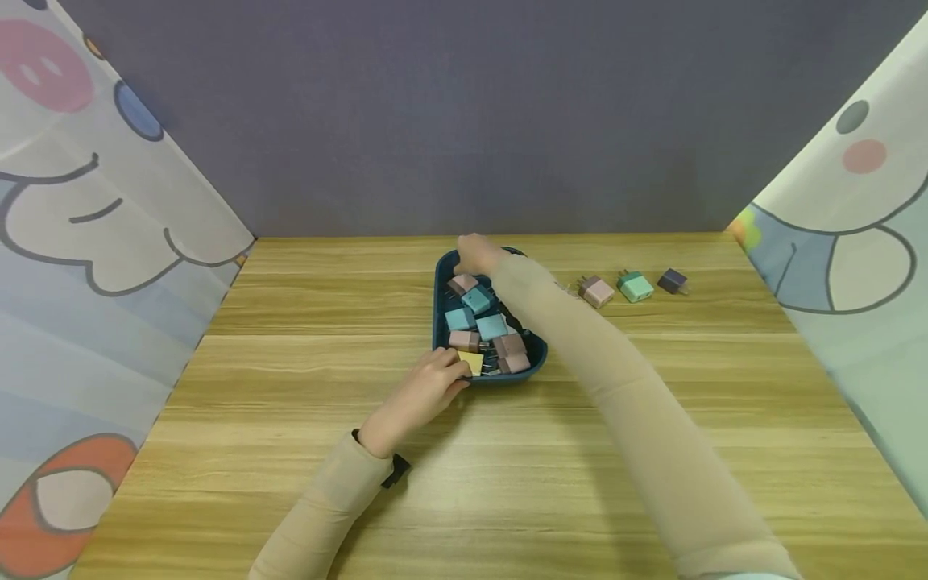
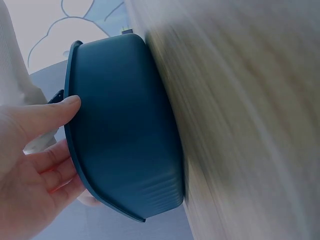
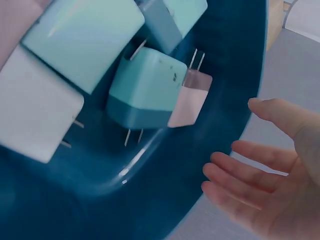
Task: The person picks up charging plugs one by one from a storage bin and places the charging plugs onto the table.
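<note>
A dark blue plastic basket stands on the table, holding several plug chargers in pink, teal, white and yellow. My left hand grips its near left corner. In the left wrist view the thumb presses the outer wall, while the other fingertips go out of sight behind the rim. At the far left of the basket is my right hand. In the right wrist view its fingers are loosely extended at the rim, apart from the teal charger and the pink charger.
To the right of the basket a pink charger, a mint green charger and a dark purple charger lie in a row on the wooden table. A grey panel rises behind, with cartoon-printed cloth at both sides.
</note>
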A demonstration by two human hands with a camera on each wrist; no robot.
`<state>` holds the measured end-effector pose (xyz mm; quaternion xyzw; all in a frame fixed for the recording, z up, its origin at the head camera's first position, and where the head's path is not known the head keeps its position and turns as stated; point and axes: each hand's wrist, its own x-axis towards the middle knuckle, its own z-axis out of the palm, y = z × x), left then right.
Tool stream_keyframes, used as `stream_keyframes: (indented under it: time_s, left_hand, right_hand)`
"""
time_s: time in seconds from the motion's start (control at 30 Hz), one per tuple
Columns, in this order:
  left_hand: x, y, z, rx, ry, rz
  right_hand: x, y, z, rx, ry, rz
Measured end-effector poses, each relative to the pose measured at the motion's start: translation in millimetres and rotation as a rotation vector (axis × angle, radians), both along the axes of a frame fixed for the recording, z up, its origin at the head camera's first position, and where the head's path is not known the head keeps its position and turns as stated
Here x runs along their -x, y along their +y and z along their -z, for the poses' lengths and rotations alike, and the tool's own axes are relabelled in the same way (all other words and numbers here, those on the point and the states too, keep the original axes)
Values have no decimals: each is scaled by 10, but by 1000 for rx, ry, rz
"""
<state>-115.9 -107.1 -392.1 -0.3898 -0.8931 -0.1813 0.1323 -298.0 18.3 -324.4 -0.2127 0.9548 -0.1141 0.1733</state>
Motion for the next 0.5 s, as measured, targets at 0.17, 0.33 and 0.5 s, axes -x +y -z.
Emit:
stream_keyframes:
  time_s: [0.17,0.33,0.5]
  left_hand:
    - [4,2,-2,-5,6,1]
    - [4,1,7,-1,11,3]
    - [7,8,23,-3,13,9]
  right_hand:
    - [-6,-51,74,-26,15,25]
    - [-32,-92,134,-37,-5,42]
    - [-60,-109,192,0,-14,62]
